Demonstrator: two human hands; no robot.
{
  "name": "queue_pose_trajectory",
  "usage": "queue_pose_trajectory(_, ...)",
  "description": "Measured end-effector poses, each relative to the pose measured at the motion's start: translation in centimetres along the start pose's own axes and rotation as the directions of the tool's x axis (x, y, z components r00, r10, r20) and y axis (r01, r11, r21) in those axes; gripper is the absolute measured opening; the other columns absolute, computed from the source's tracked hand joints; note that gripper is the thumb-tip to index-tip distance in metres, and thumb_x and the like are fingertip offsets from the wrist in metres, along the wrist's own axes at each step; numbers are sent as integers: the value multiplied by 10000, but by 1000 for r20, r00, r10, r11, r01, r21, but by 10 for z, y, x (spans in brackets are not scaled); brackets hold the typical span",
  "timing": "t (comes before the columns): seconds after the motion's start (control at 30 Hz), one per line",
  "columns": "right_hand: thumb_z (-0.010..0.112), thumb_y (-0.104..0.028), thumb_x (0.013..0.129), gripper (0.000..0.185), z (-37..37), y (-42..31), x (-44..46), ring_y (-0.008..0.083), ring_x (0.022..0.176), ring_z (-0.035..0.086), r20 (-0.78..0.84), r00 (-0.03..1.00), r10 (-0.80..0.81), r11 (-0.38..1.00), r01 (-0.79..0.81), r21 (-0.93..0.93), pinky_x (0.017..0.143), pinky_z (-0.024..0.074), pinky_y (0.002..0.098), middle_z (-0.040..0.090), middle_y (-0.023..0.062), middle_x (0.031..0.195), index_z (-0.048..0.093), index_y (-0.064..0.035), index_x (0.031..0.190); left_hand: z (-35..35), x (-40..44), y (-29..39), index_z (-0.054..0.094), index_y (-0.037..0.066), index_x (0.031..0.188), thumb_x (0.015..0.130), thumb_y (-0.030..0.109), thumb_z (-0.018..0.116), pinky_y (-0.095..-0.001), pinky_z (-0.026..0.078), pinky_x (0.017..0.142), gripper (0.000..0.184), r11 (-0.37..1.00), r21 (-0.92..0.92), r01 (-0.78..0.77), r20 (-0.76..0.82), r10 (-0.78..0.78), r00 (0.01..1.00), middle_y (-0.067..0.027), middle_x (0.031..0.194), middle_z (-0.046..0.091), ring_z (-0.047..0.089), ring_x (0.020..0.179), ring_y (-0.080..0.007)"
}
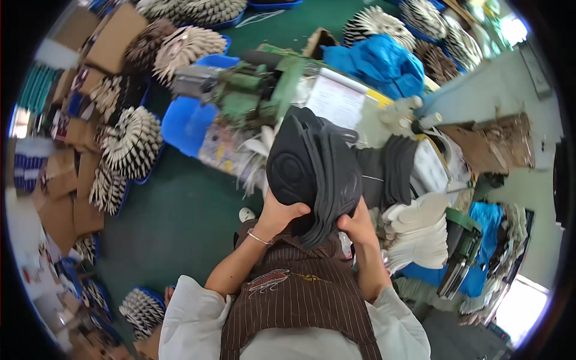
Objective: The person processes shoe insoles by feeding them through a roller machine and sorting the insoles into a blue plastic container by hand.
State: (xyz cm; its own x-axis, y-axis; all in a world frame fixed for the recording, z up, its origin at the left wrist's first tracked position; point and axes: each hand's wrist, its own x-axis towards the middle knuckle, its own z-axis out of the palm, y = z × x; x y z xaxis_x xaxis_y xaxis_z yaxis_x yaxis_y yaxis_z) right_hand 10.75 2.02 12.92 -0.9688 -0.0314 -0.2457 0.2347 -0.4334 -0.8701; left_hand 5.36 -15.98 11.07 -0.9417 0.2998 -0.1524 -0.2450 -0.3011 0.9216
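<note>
A thick stack of black insoles (318, 174) is held up in front of my apron, over the near edge of the worktable. My left hand (281, 215) grips its lower left side, thumb on the near face. On the lower right side, my right hand (359, 225) is closed round the edges, thumb also toward me. The far fingers of both hands are partly hidden by the stack. Just right of it, more black insoles (399, 171) lie on the table. A pile of white insoles (417, 231) sits nearer, beyond my right hand.
A green machine (258, 90) stands at the table's far left, with a blue bin (187, 126) beside it. Written sheets (336, 99) and a blue cloth (378, 63) lie at the back. Several baskets of fanned insoles (131, 144) stand on the green floor. Another green machine (462, 246) is at right.
</note>
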Motion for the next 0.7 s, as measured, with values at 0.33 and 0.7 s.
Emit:
queue_pose_trajectory(0.33,847,-160,603,865,208,101,42,177,1130,476,275,953,125,991,-109,-72,1004,342,323,508,87,1215,385,26,1311,-176,-95,85,78,-27,1405,758,178,745,-367,352,1022,951,860,505,-76,-509,368,778,-190,1329,406,449,1213,-263)
queue_pose_trajectory(0.7,713,-42,689,976,311,164,89,250,1374,210,470,742,478,851,-524,-38,1119,166,366,194,131,1493,121,-30,1464,-295,-114,121,231,-69,1364,547,566,816,-411,347,1023,1188,736,639,-225,-302,509,806,-220,1332,420,452,1219,-340)
